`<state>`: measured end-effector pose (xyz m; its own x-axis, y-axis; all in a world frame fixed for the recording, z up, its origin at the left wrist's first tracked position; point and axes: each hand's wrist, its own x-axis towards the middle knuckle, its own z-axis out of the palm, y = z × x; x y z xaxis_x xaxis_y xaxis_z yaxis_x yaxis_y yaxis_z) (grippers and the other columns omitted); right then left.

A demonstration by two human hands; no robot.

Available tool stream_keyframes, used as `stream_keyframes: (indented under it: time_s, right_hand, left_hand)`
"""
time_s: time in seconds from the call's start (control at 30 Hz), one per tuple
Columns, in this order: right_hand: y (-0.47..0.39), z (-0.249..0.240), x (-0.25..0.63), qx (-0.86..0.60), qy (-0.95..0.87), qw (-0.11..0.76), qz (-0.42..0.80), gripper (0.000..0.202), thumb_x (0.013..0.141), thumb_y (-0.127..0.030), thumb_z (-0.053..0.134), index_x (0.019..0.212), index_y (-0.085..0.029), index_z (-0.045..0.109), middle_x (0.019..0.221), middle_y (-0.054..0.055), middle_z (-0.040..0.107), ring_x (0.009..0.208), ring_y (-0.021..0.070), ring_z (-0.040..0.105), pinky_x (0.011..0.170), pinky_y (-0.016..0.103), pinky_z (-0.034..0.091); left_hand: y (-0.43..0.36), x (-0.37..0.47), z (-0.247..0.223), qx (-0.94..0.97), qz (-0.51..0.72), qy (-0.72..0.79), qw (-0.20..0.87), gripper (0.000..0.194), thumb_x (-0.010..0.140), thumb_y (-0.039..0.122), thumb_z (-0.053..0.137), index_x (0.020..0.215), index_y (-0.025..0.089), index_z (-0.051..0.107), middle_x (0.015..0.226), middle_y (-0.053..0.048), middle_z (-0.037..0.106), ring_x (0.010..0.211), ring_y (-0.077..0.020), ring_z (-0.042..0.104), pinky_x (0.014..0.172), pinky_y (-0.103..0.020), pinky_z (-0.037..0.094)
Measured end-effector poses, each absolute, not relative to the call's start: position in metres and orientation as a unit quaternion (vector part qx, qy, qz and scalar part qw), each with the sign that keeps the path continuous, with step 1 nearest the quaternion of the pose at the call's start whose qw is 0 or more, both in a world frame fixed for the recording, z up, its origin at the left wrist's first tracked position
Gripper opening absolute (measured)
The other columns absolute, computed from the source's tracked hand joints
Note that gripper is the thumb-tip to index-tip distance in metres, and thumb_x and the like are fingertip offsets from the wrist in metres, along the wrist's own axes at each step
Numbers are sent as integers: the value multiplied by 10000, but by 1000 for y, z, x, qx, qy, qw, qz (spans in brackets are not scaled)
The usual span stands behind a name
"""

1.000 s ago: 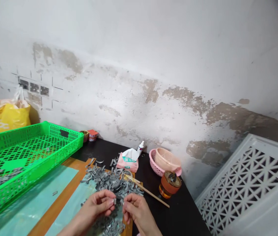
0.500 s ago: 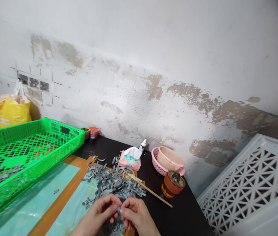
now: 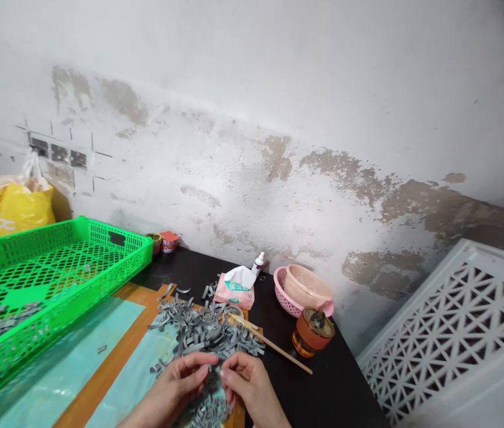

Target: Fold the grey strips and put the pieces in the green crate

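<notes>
My left hand (image 3: 183, 380) and my right hand (image 3: 248, 381) meet at the bottom centre, fingertips a small gap apart. Thumb and fingers of each are pinched together. A small greyish bit shows at the fingertips, too small to name. Just beyond them lies a heap of grey curled strips (image 3: 210, 330), like flat rubbery pieces. Below and between the hands, more small grey pieces (image 3: 210, 410) are piled, partly covered by the hands. A thin wooden stick (image 3: 285, 355) rests at the heap's right side, its yellowish end among the strips.
A green plastic crate (image 3: 113, 285) with grey strips inside stands at left on a taped light-blue sheet (image 3: 118, 333). Behind the heap are a tissue pack (image 3: 235, 291) and white bottle (image 3: 258, 261). Pink baskets (image 3: 309, 285) and an amber jar (image 3: 313, 333) sit right, near a white lattice panel (image 3: 448, 333).
My hands have drawn slightly apart at the fingertips, the left moving a little left. The view has shifted slightly; the things on the table stay put.
</notes>
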<state>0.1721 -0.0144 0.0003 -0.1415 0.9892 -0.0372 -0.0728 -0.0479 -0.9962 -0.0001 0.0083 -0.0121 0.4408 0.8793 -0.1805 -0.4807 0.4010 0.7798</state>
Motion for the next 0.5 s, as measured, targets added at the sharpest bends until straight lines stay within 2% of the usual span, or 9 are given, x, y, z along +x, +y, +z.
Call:
stream_keyframes:
  time_s: [0.13, 0.5]
  right_hand:
    - [-16, 1, 171, -456, -502, 472, 563, 411, 678, -533, 762, 722, -152, 615, 563, -24, 582, 429, 83, 475, 435, 194, 359]
    - [-17, 6, 173, -431, -471, 448, 625, 356, 636, -446, 788, 677, -137, 615, 514, -26, 582, 369, 59, 454, 388, 167, 319]
  left_hand:
    - [7, 2, -12, 304, 426, 299, 798, 289, 597, 317, 895, 782, 155, 743, 647, 7, 668, 584, -69, 572, 561, -143, 404]
    - [5, 0, -9, 402, 385, 300, 775, 299, 658, 389, 848, 777, 149, 715, 618, 17, 628, 532, -54, 514, 533, -156, 365]
